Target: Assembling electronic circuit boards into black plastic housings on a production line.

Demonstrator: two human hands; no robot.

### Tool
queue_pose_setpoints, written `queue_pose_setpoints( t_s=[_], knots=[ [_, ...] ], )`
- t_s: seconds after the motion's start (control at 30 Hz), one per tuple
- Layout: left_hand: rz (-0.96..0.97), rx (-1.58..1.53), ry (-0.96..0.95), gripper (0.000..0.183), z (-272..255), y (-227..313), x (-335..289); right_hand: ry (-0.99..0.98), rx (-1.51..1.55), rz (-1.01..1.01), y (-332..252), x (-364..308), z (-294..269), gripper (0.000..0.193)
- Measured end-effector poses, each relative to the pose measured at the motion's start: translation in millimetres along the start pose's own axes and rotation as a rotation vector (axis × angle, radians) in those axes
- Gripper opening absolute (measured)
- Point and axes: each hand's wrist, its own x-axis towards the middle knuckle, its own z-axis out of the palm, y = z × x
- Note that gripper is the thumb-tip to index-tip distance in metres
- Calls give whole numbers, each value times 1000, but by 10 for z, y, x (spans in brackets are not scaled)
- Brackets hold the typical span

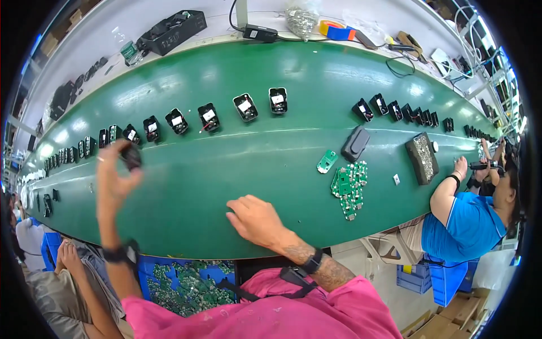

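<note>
My left hand (114,183) is raised over the left part of the green bench, thumb and fingers closed around a small black plastic housing (132,157), somewhat blurred. Just beyond it stands a row of open black housings, among them one (152,129) with a white label and parts inside. My right hand (257,219) rests low over the middle of the bench, fingers loosely bent and thumb apart, with no object visible in it. To its right lies a pile of green circuit boards (350,186), with a single board (327,161) and a closed dark case (355,143) beside it.
More open housings (395,111) line the right side, near a foam block (422,158) with small metal parts. A blue bin of circuit boards (189,288) sits below the bench edge. A co-worker in blue (466,226) works at right; another person (70,282) sits at left.
</note>
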Motion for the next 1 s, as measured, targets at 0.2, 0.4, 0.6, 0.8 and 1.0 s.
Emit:
queue_pose_setpoints(
  t_s=[0.2, 0.4, 0.6, 0.8, 1.0],
  knots=[
    [84, -194, -256, 73, 825, 1670, -863, -62, -751, 242, 528, -3, -1419, 45],
    [34, -297, -135, 81, 1308, 2099, -1009, -295, -838, 190, 909, 29, -1535, 28],
    [-257, -520, 148, 65, 1158, 2132, -1446, -47, -751, -64, 767, -7, -1550, 9],
    [-552, -807, 128, 30, 1136, 2377, -1750, -277, 498, 534, -166, -395, -1177, 17],
    [-595, -847, 135, 24, 1138, 2374, -1797, -150, 222, 213, -234, -407, -894, 20]
  ],
)
